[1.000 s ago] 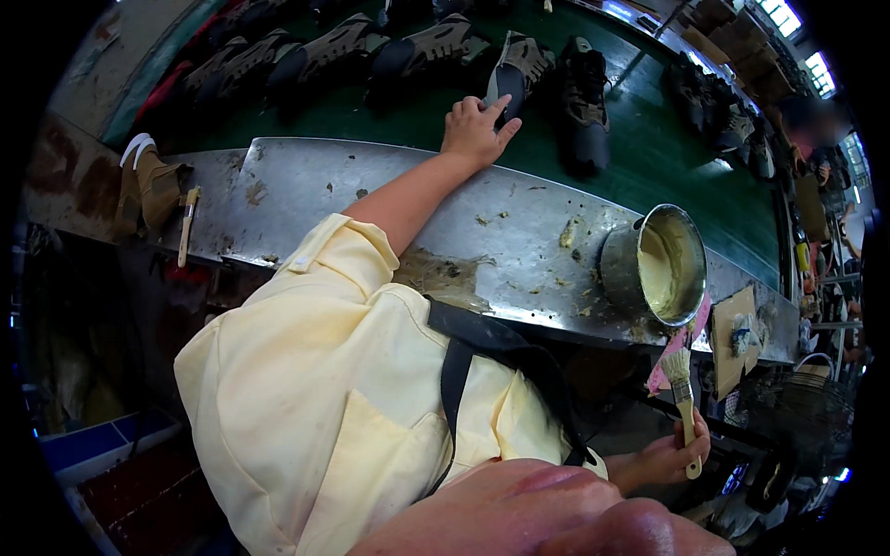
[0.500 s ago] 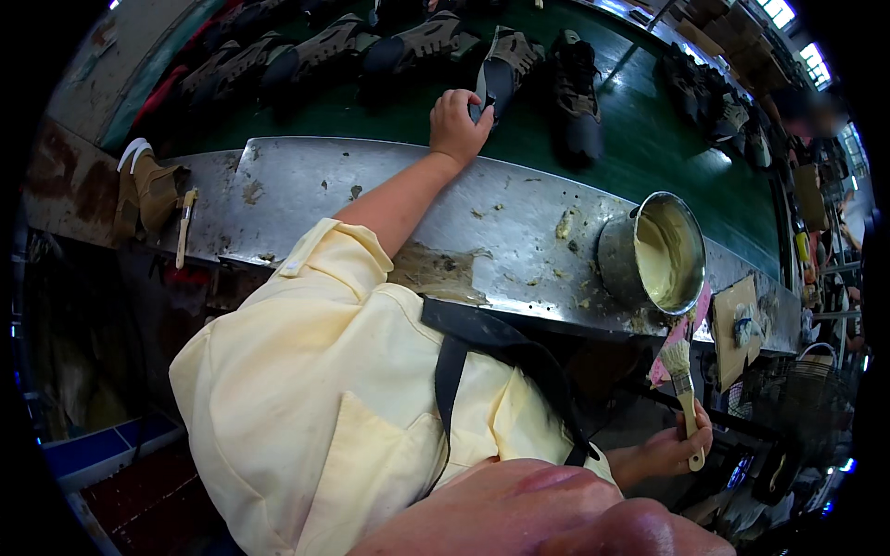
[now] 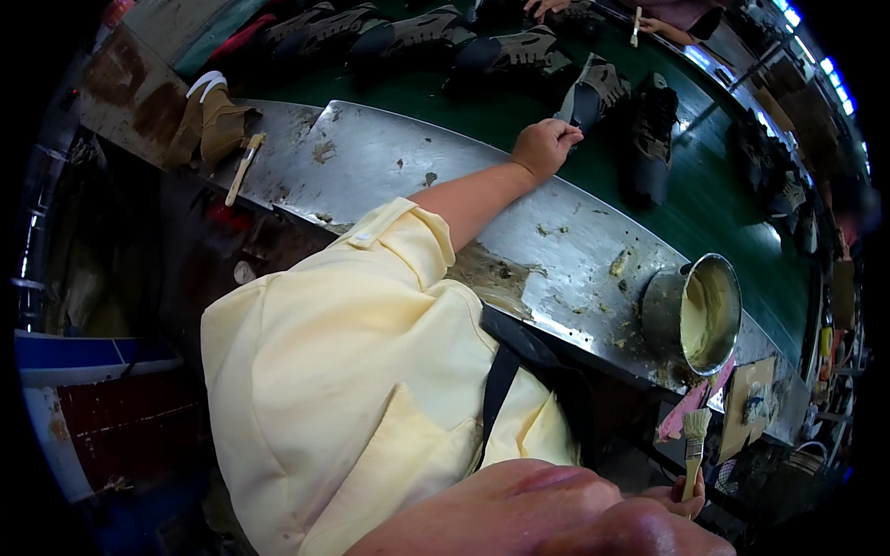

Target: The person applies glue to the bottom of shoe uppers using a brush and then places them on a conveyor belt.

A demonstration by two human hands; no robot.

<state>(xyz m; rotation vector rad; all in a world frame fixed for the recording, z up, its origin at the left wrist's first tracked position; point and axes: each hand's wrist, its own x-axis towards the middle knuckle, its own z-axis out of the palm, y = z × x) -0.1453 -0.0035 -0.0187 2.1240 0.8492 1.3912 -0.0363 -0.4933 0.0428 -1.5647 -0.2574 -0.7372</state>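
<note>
Left hand (image 3: 547,146) is closed around the sole edge of a dark shoe (image 3: 593,91), which lies on the green belt (image 3: 705,199) just beyond the steel bench (image 3: 389,167). Right hand (image 3: 681,496) grips a brush (image 3: 693,445) upright, below the glue pot (image 3: 700,313). A pink sheet (image 3: 681,412) and a brown card (image 3: 749,408) hang just below the pot.

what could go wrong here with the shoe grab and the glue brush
The left hand grips only the edge of the dark shoe with a grey sole on the green belt, so it might slip. The right hand holds the pale-bristled brush low, near the open metal glue pot; a careless lift could knock it.
</note>
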